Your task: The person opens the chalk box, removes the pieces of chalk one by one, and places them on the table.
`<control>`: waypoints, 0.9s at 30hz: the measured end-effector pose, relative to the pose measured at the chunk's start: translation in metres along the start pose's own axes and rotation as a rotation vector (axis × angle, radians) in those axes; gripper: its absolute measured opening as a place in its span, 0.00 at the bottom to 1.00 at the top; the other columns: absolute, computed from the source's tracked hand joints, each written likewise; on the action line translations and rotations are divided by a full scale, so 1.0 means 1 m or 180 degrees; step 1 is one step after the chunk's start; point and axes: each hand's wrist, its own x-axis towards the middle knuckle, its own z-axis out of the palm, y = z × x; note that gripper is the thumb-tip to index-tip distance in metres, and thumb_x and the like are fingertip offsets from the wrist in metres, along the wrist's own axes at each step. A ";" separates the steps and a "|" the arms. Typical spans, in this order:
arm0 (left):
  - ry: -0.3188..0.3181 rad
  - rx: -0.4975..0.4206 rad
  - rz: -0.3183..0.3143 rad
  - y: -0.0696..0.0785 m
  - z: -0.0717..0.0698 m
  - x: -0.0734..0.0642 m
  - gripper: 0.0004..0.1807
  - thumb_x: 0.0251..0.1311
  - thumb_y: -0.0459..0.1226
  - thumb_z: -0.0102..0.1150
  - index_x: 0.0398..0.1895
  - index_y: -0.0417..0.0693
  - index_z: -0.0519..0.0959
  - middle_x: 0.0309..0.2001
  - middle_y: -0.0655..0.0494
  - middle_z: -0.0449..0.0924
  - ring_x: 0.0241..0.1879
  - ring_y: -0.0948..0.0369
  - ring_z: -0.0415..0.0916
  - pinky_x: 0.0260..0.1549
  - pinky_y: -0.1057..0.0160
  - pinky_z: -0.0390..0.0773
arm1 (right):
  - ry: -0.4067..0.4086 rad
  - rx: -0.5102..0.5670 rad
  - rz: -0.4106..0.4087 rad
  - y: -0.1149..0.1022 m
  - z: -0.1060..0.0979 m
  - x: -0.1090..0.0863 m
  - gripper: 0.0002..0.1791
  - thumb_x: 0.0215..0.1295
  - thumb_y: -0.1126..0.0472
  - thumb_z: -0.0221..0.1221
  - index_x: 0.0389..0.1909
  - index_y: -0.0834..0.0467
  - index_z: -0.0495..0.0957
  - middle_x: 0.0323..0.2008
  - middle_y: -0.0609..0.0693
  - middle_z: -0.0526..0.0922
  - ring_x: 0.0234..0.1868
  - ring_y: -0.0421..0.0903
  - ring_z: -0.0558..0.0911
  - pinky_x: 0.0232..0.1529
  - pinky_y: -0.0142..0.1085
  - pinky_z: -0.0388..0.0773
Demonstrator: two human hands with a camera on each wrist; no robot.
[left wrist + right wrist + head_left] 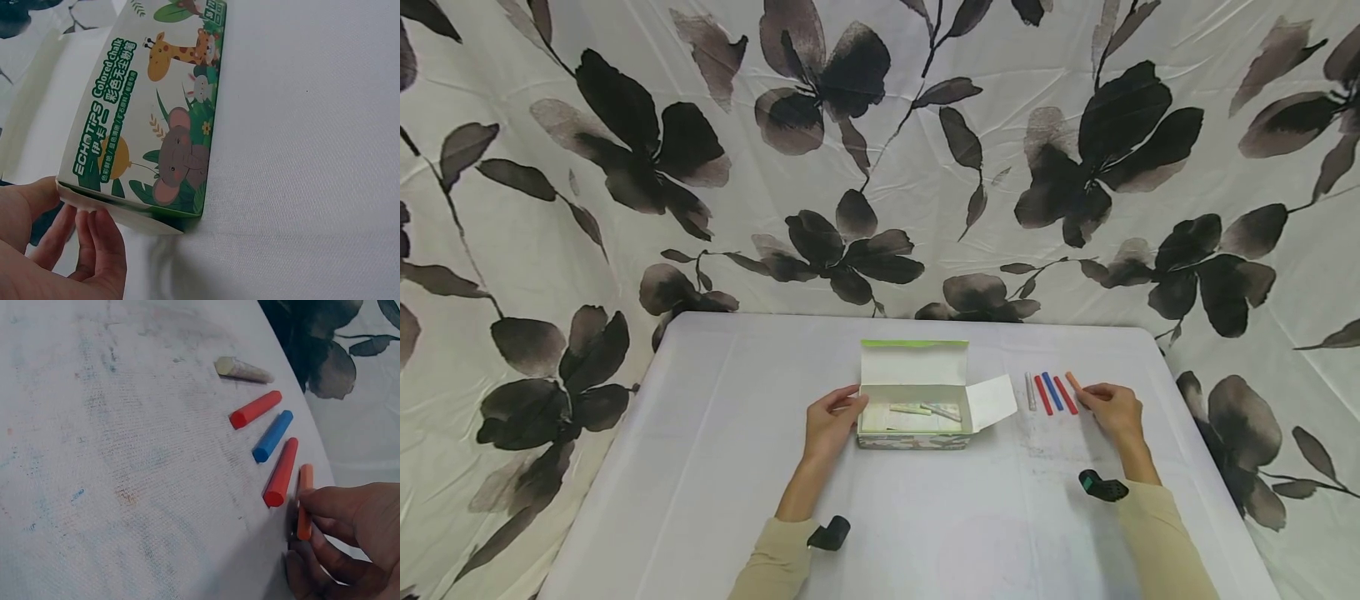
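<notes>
A cardboard box of colored chalk [913, 442], printed with cartoon animals, stands with its lid raised and a side flap folded out to the right. A few pale chalk sticks [910, 408] lie inside. At the box's left end, my left hand [829, 425] grips the edge, thumb and fingers either side of the end flap [134, 219]. To the right, my right hand [1116, 412] pinches an orange chalk stick [305, 478] between thumb and fingers. Beside it lie a red chalk [282, 472], a blue chalk [273, 436], another red chalk [255, 410] and a whitish-grey chalk [244, 369].
A white cloth [715, 483] covers the table, with chalk smudges [128, 497] near the sticks. Behind the table hangs a floral curtain [970, 192]. Black wrist cameras [829, 533] sit at both sleeves.
</notes>
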 end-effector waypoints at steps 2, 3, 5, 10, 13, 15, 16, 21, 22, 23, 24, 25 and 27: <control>0.0003 -0.0002 0.0007 0.000 0.000 0.000 0.19 0.62 0.36 0.72 0.55 0.38 0.84 0.41 0.47 0.82 0.36 0.55 0.80 0.29 0.71 0.80 | 0.0042 -0.0027 0.0010 0.000 0.000 -0.001 0.21 0.70 0.58 0.64 0.50 0.74 0.81 0.43 0.68 0.85 0.45 0.62 0.80 0.44 0.49 0.74; 0.0000 -0.0005 0.0009 0.000 0.000 0.000 0.19 0.62 0.36 0.72 0.55 0.38 0.84 0.41 0.47 0.82 0.36 0.56 0.80 0.29 0.71 0.79 | 0.0055 -0.0019 0.0006 0.000 0.000 -0.001 0.20 0.70 0.58 0.64 0.49 0.74 0.81 0.41 0.68 0.85 0.45 0.62 0.80 0.44 0.49 0.74; -0.0002 -0.0007 0.0021 0.000 0.000 0.000 0.19 0.62 0.37 0.72 0.55 0.37 0.84 0.41 0.48 0.82 0.34 0.60 0.79 0.29 0.71 0.80 | 0.0069 -0.0013 -0.0003 0.000 -0.001 -0.002 0.20 0.70 0.58 0.64 0.48 0.74 0.81 0.39 0.67 0.85 0.44 0.61 0.80 0.42 0.47 0.73; 0.0013 0.0005 0.0037 0.000 0.000 0.000 0.19 0.62 0.36 0.72 0.55 0.37 0.84 0.40 0.48 0.82 0.31 0.65 0.77 0.28 0.71 0.79 | 0.0062 0.0027 -0.0080 -0.004 -0.001 -0.002 0.19 0.72 0.58 0.62 0.50 0.73 0.81 0.39 0.65 0.85 0.42 0.58 0.80 0.37 0.40 0.71; 0.0031 0.0010 0.0026 -0.001 0.000 0.001 0.18 0.62 0.36 0.72 0.54 0.38 0.85 0.40 0.48 0.82 0.31 0.65 0.77 0.28 0.72 0.79 | 0.0125 0.0061 -0.0147 -0.009 0.000 -0.002 0.18 0.73 0.59 0.60 0.51 0.72 0.81 0.40 0.64 0.84 0.41 0.56 0.80 0.35 0.37 0.72; 0.0037 0.0012 0.0025 -0.001 0.000 0.001 0.18 0.62 0.36 0.72 0.54 0.38 0.85 0.40 0.48 0.82 0.32 0.64 0.77 0.28 0.72 0.79 | 0.0174 0.0092 -0.0208 -0.014 0.001 -0.003 0.18 0.73 0.59 0.60 0.51 0.71 0.82 0.41 0.64 0.84 0.40 0.54 0.80 0.33 0.34 0.72; 0.0040 0.0017 0.0023 -0.001 0.000 0.001 0.18 0.62 0.36 0.72 0.54 0.38 0.85 0.40 0.48 0.83 0.32 0.64 0.77 0.28 0.72 0.79 | 0.0194 0.0115 -0.0240 -0.017 0.001 -0.003 0.18 0.73 0.59 0.61 0.51 0.71 0.82 0.41 0.64 0.84 0.40 0.52 0.80 0.32 0.33 0.72; 0.0043 0.0036 0.0019 0.000 0.000 -0.001 0.18 0.62 0.37 0.72 0.54 0.39 0.85 0.41 0.48 0.82 0.33 0.63 0.77 0.29 0.72 0.80 | 0.0204 0.0177 -0.0396 -0.035 0.001 -0.008 0.18 0.73 0.57 0.61 0.51 0.69 0.82 0.42 0.63 0.85 0.36 0.45 0.79 0.33 0.27 0.71; 0.0039 0.0044 0.0018 0.000 0.000 -0.001 0.18 0.62 0.37 0.72 0.54 0.39 0.85 0.41 0.48 0.82 0.33 0.63 0.77 0.29 0.72 0.80 | 0.0200 0.0181 -0.0435 -0.039 0.001 -0.009 0.17 0.74 0.57 0.61 0.51 0.69 0.82 0.42 0.63 0.85 0.36 0.45 0.80 0.33 0.26 0.71; 0.0036 0.0043 0.0019 0.000 0.000 -0.001 0.18 0.62 0.37 0.72 0.54 0.39 0.85 0.41 0.47 0.82 0.34 0.63 0.77 0.30 0.72 0.80 | 0.0191 0.0191 -0.0473 -0.043 0.000 -0.010 0.17 0.74 0.57 0.61 0.51 0.69 0.81 0.43 0.63 0.85 0.37 0.46 0.81 0.33 0.25 0.71; 0.0030 0.0037 0.0024 0.001 0.000 -0.001 0.19 0.62 0.36 0.72 0.55 0.39 0.85 0.41 0.47 0.82 0.34 0.63 0.78 0.30 0.72 0.80 | 0.0171 0.0213 -0.0515 -0.047 0.000 -0.011 0.17 0.74 0.58 0.60 0.51 0.69 0.81 0.43 0.64 0.85 0.38 0.47 0.82 0.32 0.24 0.72; 0.0023 0.0031 0.0031 0.001 0.000 -0.001 0.19 0.62 0.37 0.72 0.55 0.39 0.85 0.42 0.47 0.82 0.34 0.63 0.78 0.30 0.72 0.80 | 0.0147 0.0243 -0.0553 -0.052 0.000 -0.013 0.17 0.75 0.58 0.59 0.52 0.69 0.81 0.44 0.64 0.85 0.39 0.49 0.83 0.32 0.23 0.73; 0.0022 0.0012 0.0038 0.001 0.000 0.000 0.19 0.62 0.36 0.72 0.55 0.38 0.84 0.42 0.46 0.82 0.33 0.63 0.77 0.29 0.72 0.80 | 0.0108 0.0289 -0.0636 -0.060 0.000 -0.015 0.17 0.76 0.58 0.59 0.52 0.69 0.81 0.45 0.65 0.85 0.42 0.53 0.84 0.32 0.21 0.73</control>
